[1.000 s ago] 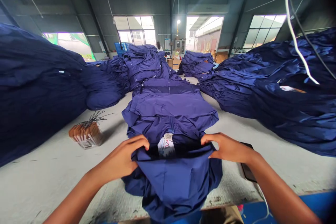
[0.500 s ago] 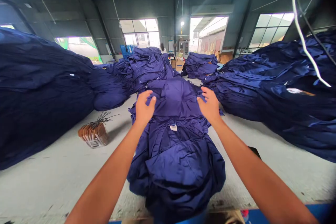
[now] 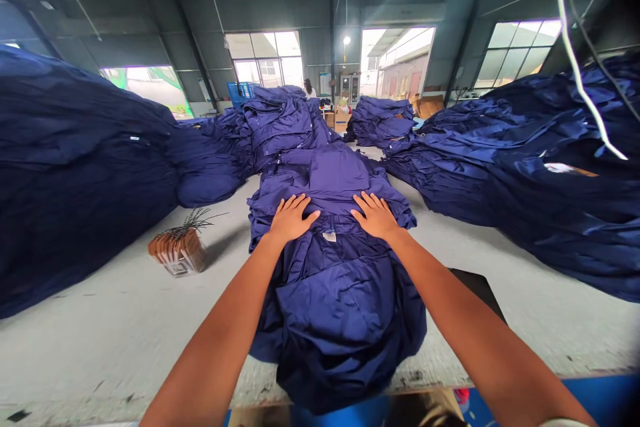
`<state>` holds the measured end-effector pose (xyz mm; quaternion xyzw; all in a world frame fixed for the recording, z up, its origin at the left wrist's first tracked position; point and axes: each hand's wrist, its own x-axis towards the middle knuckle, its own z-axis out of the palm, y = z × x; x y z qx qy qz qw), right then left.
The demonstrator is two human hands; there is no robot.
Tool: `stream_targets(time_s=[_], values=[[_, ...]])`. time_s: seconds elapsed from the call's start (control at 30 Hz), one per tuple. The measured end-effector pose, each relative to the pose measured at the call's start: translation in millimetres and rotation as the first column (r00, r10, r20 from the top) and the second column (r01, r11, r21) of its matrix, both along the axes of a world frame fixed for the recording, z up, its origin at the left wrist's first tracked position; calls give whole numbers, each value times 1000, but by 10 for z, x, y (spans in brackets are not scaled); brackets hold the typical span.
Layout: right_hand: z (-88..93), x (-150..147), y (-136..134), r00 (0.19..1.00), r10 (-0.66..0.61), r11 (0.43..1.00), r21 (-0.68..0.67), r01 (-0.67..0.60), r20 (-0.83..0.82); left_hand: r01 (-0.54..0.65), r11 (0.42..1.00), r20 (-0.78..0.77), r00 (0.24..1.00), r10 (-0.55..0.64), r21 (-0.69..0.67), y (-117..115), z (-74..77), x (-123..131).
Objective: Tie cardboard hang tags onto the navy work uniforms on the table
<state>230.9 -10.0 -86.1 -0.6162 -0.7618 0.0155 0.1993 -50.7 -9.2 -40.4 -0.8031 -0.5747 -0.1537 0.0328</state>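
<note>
A navy blue garment (image 3: pixel 335 300) lies on the table in front of me, its near end hanging over the front edge. A small white label (image 3: pixel 329 237) shows near its middle. My left hand (image 3: pixel 291 218) rests flat on the navy cloth left of the label, fingers spread and pointing away from me. On the other side, my right hand (image 3: pixel 376 216) lies flat on the same cloth, its fingers also spread. Between the hands and beyond them is a smooth folded panel (image 3: pixel 339 170). Neither hand grips anything.
Big heaps of navy garments stand on the left (image 3: pixel 75 173) and on the right (image 3: pixel 500 153), with another pile (image 3: pixel 283 123) farther back. A bundle of brown tags (image 3: pixel 177 250) with black strings sits at left. A black flat object (image 3: pixel 480 290) lies by my right forearm. A white cable (image 3: pixel 575 60) hangs at right.
Both hands have come down and closer to me, from raised above the cloth with curved fingers to flat on it. The far part of the garment lies flatter.
</note>
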Motion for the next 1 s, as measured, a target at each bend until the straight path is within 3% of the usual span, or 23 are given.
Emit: stream_targets(time_s=[0.1,0.27,0.33,0.43,0.57,0.7,0.83,0.93,1.0], values=[[80,-72,-18,999,-35,999,26,35,3,51,997,-9,999,-51,61,-26,19,-42],[144,-347,-368,1000,-7,961,275,8,-5,168,947,34,982,-184,273,-307,-140,-261],[175,-535,-525,995,92,946,314,-77,-35,180,928,71,974,-214,327,-471,-242,-365],[247,-894,-704,947,308,930,239,-279,-93,185,913,122,962,-244,362,-742,-381,-543],[338,-1435,-814,830,543,836,170,-521,-127,168,905,118,966,-230,390,-1083,-486,-910],[377,-2016,-791,752,642,765,180,-618,-148,-32,867,145,988,-47,498,-1301,-547,-1467],[358,-2710,-648,687,667,720,14,-693,-288,-337,718,339,929,149,608,-1404,-661,-1970],[287,-3265,-512,665,560,713,-121,-690,-493,-536,628,482,832,276,564,-1461,-775,-2141],[220,-3591,-435,660,473,735,-151,-661,-584,-597,631,508,788,347,495,-1498,-842,-2169]])
